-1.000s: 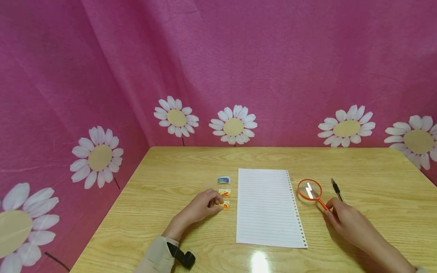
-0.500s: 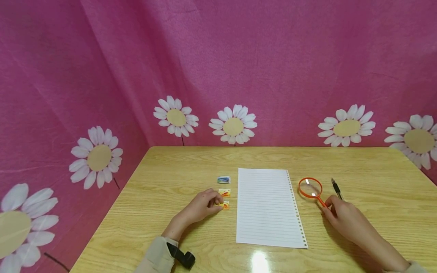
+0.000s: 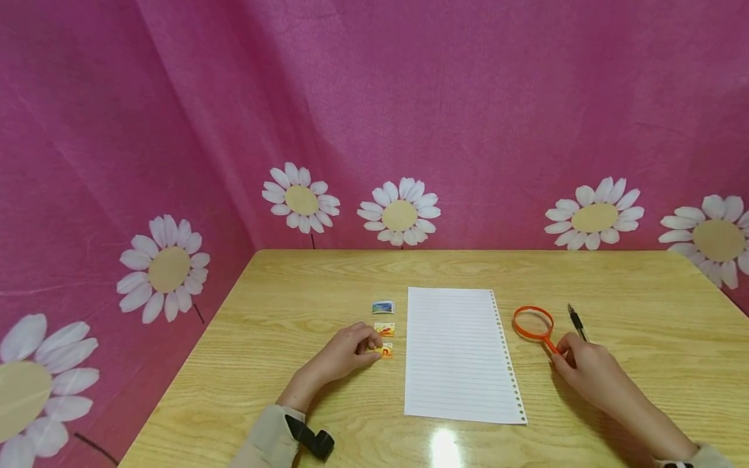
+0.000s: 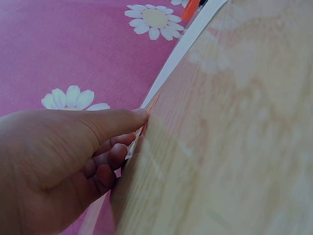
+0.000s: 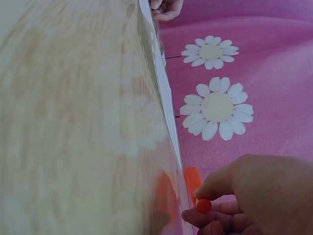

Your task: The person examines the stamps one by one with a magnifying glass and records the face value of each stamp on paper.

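Observation:
My left hand (image 3: 345, 353) lies at the left of the paper, its thumb and fingers pinching the left edge of a yellow-orange postage stamp (image 3: 386, 351). From the left wrist, that stamp (image 4: 153, 104) shows as a thin edge at the thumb tip. Two more stamps lie in a column beyond it: a yellow one (image 3: 385, 330) and a blue-green one (image 3: 383, 307). Right of the paper, my right hand (image 3: 593, 370) grips an orange magnifying glass (image 3: 550, 344) by its handle, the lens pointing away and left. The handle's round end (image 5: 203, 205) pokes out between thumb and fingers.
A lined sheet of paper (image 3: 456, 357) with punched holes lies mid-table between the hands. Just beyond my right hand is a black pen (image 3: 577, 321). The wooden table (image 3: 328, 279) ends at a pink curtain (image 3: 468, 97) with daisies, behind and at left.
The magnifying glass has shifted slightly and tilted, and the bright reflections on its lens are gone. My right hand moved a little with it. The left hand and stamps stay in place.

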`<state>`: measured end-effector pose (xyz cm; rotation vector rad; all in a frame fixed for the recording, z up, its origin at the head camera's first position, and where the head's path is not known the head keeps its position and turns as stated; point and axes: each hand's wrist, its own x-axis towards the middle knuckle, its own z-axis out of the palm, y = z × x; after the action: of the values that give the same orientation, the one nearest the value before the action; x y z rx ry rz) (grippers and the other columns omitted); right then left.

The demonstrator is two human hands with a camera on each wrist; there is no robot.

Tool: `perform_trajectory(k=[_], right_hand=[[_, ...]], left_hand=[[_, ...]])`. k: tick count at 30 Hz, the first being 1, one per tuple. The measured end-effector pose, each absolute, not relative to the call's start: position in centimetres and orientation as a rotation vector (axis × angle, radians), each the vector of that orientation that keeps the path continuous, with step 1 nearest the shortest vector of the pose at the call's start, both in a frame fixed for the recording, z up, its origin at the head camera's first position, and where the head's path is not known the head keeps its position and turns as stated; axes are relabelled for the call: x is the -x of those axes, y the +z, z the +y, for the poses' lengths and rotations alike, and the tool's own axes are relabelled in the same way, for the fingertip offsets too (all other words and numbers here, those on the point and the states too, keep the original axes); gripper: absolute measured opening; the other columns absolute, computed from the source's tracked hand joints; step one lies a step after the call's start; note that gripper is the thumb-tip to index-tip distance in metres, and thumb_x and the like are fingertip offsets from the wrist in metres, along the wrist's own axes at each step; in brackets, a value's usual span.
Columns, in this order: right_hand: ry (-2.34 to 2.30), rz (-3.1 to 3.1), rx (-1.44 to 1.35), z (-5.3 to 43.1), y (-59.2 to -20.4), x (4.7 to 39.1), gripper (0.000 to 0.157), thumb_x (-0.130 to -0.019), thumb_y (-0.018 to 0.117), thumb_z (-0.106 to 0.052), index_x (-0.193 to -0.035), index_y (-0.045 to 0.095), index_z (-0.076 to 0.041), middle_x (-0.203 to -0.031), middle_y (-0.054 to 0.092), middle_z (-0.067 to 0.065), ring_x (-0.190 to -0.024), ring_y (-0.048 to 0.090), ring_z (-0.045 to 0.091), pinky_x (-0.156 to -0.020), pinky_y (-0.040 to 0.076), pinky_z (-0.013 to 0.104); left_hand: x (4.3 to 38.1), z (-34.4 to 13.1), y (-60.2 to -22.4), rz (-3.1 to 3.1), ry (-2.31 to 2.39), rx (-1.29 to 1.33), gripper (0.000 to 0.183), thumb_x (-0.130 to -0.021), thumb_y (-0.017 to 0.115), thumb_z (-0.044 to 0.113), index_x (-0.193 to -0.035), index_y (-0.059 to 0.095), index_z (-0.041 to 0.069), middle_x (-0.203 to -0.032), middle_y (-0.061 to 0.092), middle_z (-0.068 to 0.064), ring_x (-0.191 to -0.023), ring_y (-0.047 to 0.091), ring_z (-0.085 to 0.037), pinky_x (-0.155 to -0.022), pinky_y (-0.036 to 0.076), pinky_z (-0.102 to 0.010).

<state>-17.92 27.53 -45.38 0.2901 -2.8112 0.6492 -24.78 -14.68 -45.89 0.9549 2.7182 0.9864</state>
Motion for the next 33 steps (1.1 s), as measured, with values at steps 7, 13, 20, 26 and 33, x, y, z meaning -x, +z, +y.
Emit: perform_trajectory(k=[7,13,20,26,33], right_hand=[[0.667,-2.890,-0.262,27.62,-45.35,18.17,0.009,-0.087,0.066,-0.004,-0.085,0.057,-0.002,-0.062,0.057,-0.002,-0.052,0.039,0.005,-0.046,0.034,0.022],[0.677,-2.929,-0.239,27.56,-45.33,18.28,0.010,-0.087,0.066,-0.004,-0.085,0.057,-0.001,-0.063,0.059,-0.001,-0.053,0.040,0.008,-0.047,0.033,0.022],[0.688,-2.960,-0.216,27.32,-45.12,18.33,0.009,-0.086,0.064,-0.005,-0.084,0.057,-0.001,-0.064,0.059,0.000,-0.053,0.041,0.010,-0.046,0.032,0.023],[0.696,-2.973,-0.208,27.13,-44.89,18.29,0.010,-0.085,0.064,-0.005,-0.081,0.056,-0.001,-0.064,0.060,0.001,-0.054,0.042,0.011,-0.046,0.032,0.023],[0.694,-2.970,-0.200,27.12,-44.81,18.25,0.011,-0.083,0.064,-0.006,-0.079,0.055,-0.001,-0.064,0.060,0.001,-0.055,0.042,0.012,-0.047,0.032,0.022]], left_hand=[[24.82,-14.65,-45.87,2.721,0.992,-0.950,0.009,-0.092,0.068,0.017,-0.097,0.063,0.011,-0.088,0.054,0.000,-0.072,0.042,-0.004,-0.066,0.038,-0.018],[24.85,-14.61,-45.98,2.725,0.990,-0.945,0.010,-0.092,0.069,0.017,-0.096,0.062,0.011,-0.088,0.054,0.000,-0.073,0.043,-0.004,-0.066,0.038,-0.018],[24.79,-14.63,-46.03,2.725,0.995,-0.940,0.009,-0.092,0.068,0.017,-0.096,0.062,0.011,-0.087,0.054,0.000,-0.073,0.043,-0.005,-0.066,0.038,-0.018],[24.76,-14.63,-46.07,2.724,0.994,-0.934,0.009,-0.092,0.068,0.017,-0.096,0.062,0.011,-0.087,0.053,0.000,-0.073,0.043,-0.005,-0.066,0.037,-0.018],[24.76,-14.64,-46.01,2.728,0.998,-0.945,0.009,-0.092,0.068,0.016,-0.096,0.062,0.011,-0.087,0.053,0.000,-0.073,0.043,-0.005,-0.067,0.037,-0.018]])
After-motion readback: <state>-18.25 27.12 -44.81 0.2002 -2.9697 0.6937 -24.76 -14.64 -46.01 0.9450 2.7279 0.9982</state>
